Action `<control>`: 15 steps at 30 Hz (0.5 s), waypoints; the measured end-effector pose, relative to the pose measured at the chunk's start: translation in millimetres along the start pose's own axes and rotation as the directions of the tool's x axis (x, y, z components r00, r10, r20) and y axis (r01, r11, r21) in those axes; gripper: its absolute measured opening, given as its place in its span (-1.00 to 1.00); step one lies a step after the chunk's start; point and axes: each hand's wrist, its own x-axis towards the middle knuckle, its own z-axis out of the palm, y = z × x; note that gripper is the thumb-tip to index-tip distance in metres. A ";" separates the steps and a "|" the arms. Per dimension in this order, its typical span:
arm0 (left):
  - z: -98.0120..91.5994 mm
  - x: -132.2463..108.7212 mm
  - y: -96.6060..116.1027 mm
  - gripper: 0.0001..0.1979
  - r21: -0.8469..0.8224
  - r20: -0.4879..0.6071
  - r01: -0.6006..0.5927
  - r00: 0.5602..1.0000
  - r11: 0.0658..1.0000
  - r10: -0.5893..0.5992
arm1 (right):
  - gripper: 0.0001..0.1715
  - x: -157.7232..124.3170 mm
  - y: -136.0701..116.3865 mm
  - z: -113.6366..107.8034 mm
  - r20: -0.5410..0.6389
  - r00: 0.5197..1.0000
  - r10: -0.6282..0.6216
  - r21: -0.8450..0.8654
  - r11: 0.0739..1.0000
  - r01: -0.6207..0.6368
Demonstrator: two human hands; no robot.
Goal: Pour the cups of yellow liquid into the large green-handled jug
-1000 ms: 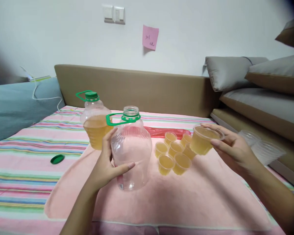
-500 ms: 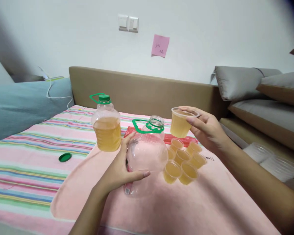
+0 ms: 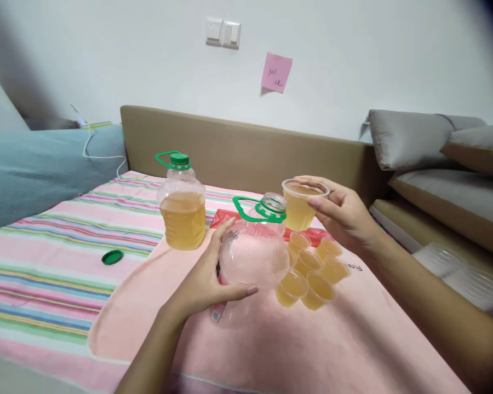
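My left hand (image 3: 207, 279) is wrapped round the side of a clear plastic jug (image 3: 254, 257) with a green carry handle and an uncapped mouth. The jug leans slightly to the right and no liquid shows in it. My right hand (image 3: 345, 210) grips a clear plastic cup (image 3: 299, 208) of yellow liquid by its rim and side, raised just right of the jug's mouth. Below it, several filled cups (image 3: 310, 265) stand close together on the pink cloth (image 3: 312, 350).
A capped jug (image 3: 183, 219), partly full of yellow liquid, stands at the left. Near it lies a green cap (image 3: 112, 257) on the striped sheet (image 3: 57, 262). Red plastic (image 3: 224, 218) lies behind the cups. Stacked clear containers (image 3: 472, 279) and grey cushions (image 3: 423, 139) are at the right.
The raised cup has come closer to the jug's mouth. The jug now tilts a little toward the cup. The whole view has shifted slightly.
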 end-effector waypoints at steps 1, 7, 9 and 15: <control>0.0 -0.1 -0.1 0.33 0.003 -0.003 -0.003 1.000 1.000 0.003 | -0.33 -0.2 -0.1 0.5 0.008 1.000 -0.002 0.001 1.000 0.002; -0.2 -0.7 0.5 0.32 0.016 -0.010 -0.011 1.000 1.000 0.011 | -0.35 -0.1 -0.2 0.7 0.040 0.999 -0.016 -0.014 1.000 0.017; -0.3 -0.6 1.2 0.32 0.018 -0.011 -0.005 1.000 1.000 0.005 | -0.35 0.3 -0.4 -0.3 0.032 0.999 -0.015 -0.015 1.000 0.016; -0.9 0.4 2.8 0.33 0.020 0.007 0.019 1.000 1.000 -0.019 | -0.37 2.0 -1.9 -2.8 0.036 0.999 -0.033 -0.032 0.999 0.034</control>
